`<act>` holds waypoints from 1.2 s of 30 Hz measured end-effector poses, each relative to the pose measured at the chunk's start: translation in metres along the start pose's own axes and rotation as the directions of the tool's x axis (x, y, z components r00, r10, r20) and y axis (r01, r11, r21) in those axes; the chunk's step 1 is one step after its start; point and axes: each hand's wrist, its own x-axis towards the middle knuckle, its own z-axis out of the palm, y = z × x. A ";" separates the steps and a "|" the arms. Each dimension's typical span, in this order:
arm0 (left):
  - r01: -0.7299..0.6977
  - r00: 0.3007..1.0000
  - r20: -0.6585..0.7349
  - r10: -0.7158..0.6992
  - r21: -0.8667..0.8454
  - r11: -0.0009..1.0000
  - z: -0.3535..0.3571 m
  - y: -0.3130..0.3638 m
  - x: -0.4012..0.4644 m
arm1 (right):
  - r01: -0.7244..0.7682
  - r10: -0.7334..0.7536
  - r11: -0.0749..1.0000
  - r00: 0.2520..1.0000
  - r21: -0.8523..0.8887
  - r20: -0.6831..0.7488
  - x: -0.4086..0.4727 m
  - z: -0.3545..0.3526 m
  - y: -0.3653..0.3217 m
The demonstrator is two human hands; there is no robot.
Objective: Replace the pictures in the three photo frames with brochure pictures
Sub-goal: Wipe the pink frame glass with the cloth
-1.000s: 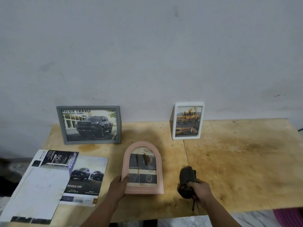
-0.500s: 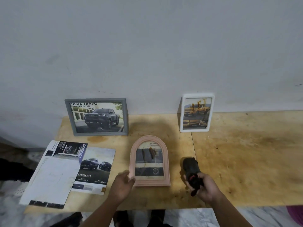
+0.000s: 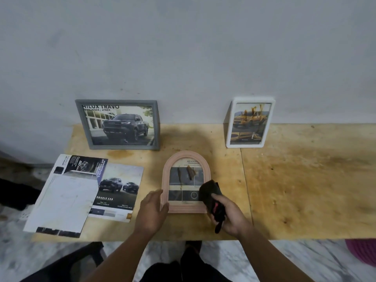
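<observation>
A pink arched frame (image 3: 186, 157) lies flat on the wooden table (image 3: 305, 180), its glass streaked with brown smears over a brochure picture. My left hand (image 3: 151, 212) rests against the frame's lower left edge, fingers apart. My right hand (image 3: 230, 216) grips a dark cloth (image 3: 209, 192), whose end lies on the frame's lower right corner. A grey frame (image 3: 120, 124) with a dark pickup picture leans on the wall at back left. A white frame (image 3: 249, 122) with a yellow truck picture and brown smears stands at back right.
Brochure sheets (image 3: 81, 192) lie at the table's front left, one overhanging the edge. The grey wall (image 3: 183, 47) runs right behind the standing frames. A pink object (image 3: 364, 251) sits on the marble floor at lower right.
My right hand has carried the dark cloth leftward from the bare table onto the pink frame's lower right corner. My left hand stays at the frame's left edge. The camera tilted down.
</observation>
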 end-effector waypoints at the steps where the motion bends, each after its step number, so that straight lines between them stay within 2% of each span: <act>1: -0.057 0.998 -0.025 0.058 0.051 0.997 -0.001 -0.002 0.004 | 0.010 -0.010 1.000 0.999 -0.008 0.034 0.000 0.005 0.002; 3: -0.165 0.985 -0.030 0.172 0.166 0.972 0.001 -0.010 0.017 | -0.024 0.023 1.000 0.996 0.009 0.088 0.006 0.009 0.010; 6: -0.248 0.967 0.036 0.251 0.340 0.907 0.011 -0.026 0.034 | -0.107 0.105 0.994 0.990 0.023 0.092 0.019 0.011 0.029; 9: -0.326 0.942 0.072 0.328 0.424 0.845 0.026 -0.045 0.041 | -0.083 0.086 0.995 0.994 -0.049 0.066 0.027 0.014 0.052; 13: -0.374 0.910 0.004 0.415 0.441 0.816 0.037 -0.061 0.042 | 0.054 -0.048 0.990 0.998 -0.128 0.043 0.036 0.025 0.061; 15: -0.373 0.906 -0.012 0.424 0.452 0.810 0.038 -0.062 0.042 | 0.177 -0.172 0.940 0.984 -0.292 0.044 0.039 0.033 0.053; 18: -0.371 0.909 -0.012 0.417 0.436 0.820 0.039 -0.062 0.039 | 0.342 -0.390 0.757 0.920 -0.556 0.036 0.045 0.047 0.031; 21: -0.369 0.906 -0.031 0.421 0.425 0.826 0.040 -0.063 0.041 | 0.493 -0.586 0.557 0.804 -0.669 0.104 0.065 0.064 -0.003; 25: -0.373 0.903 -0.036 0.427 0.427 0.824 0.041 -0.064 0.041 | 0.516 -0.695 0.197 0.673 -0.834 0.252 0.104 0.088 -0.045; 28: -0.375 0.904 -0.029 0.427 0.423 0.825 0.041 -0.065 0.041 | 0.461 -0.658 -0.196 0.593 -0.866 0.464 0.125 0.107 -0.053; 30: -0.380 0.903 -0.027 0.428 0.417 0.826 0.041 -0.065 0.042 | 0.399 -0.571 -0.423 0.580 -0.814 0.581 0.135 0.112 -0.046; 31: -0.379 0.904 -0.025 0.427 0.414 0.827 0.040 -0.065 0.042 | 0.370 -0.524 -0.501 0.590 -0.782 0.614 0.138 0.111 -0.039; 33: -0.375 0.908 -0.015 0.419 0.415 0.829 0.040 -0.065 0.042 | 0.333 -0.469 -0.585 0.605 -0.739 0.643 0.138 0.101 -0.021; 36: -0.372 0.910 -0.012 0.414 0.415 0.830 0.040 -0.065 0.042 | 0.340 -0.388 -0.689 0.573 -0.640 0.722 0.120 0.082 0.006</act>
